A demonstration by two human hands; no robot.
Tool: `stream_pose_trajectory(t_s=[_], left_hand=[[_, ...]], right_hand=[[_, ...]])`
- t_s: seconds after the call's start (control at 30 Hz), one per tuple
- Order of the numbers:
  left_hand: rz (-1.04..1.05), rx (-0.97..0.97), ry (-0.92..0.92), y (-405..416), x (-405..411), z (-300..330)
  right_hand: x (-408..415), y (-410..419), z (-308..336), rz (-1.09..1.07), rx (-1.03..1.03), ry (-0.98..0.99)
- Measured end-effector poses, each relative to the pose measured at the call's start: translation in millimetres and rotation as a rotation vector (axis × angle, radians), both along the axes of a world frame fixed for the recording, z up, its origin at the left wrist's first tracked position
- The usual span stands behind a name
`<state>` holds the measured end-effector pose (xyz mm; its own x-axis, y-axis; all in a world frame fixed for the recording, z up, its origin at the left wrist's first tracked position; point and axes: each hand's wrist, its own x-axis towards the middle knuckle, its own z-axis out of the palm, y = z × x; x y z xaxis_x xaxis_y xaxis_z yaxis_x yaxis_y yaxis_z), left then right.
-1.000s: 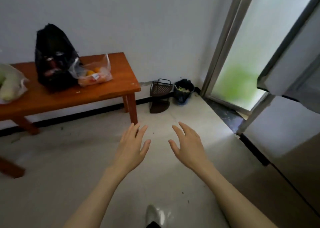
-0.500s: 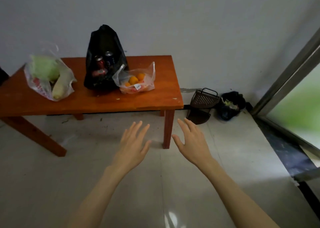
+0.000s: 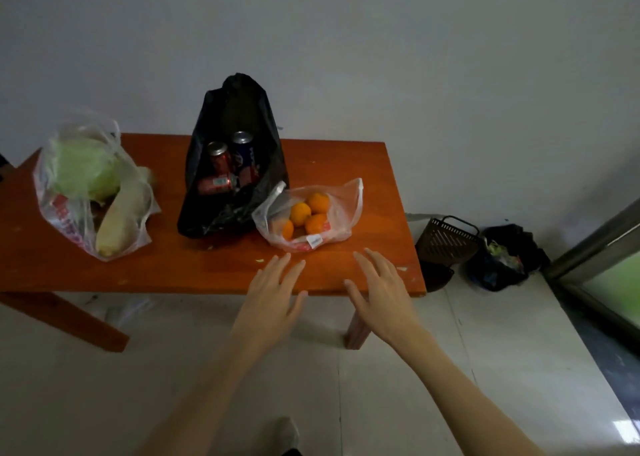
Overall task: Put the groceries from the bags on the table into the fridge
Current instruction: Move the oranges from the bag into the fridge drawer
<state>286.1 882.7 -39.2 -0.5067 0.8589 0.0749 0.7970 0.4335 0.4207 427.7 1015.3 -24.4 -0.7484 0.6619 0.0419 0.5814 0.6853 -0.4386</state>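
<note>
Reaching with left hand (image 3: 273,299) and right hand (image 3: 382,296), fingers spread, holding nothing; clear plastic bag of oranges (image 3: 308,218) lying at 12 o'clock, seemingly nearer the left fingertips.

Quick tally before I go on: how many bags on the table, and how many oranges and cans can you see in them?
Bags: 3 (vegetable bag, black bag, orange bag)
Oranges: 4
Cans: 3 visible
Total: 10
</note>
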Motion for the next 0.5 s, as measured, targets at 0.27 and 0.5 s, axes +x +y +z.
stream_pose_trajectory(t_s=[0.27, 0.5], left_hand=[[-0.136, 0.153, 0.008, 68.0, -88.6, -13.7], [-0.094, 0.021, -0.017, 129.5, -132.7, -39.4]], right_hand=[[-92.9, 50.0, -12.0, -0.043, -0.108, 0.161], [-166.0, 101.2, -38.0, 0.023, -0.243, 0.234]])
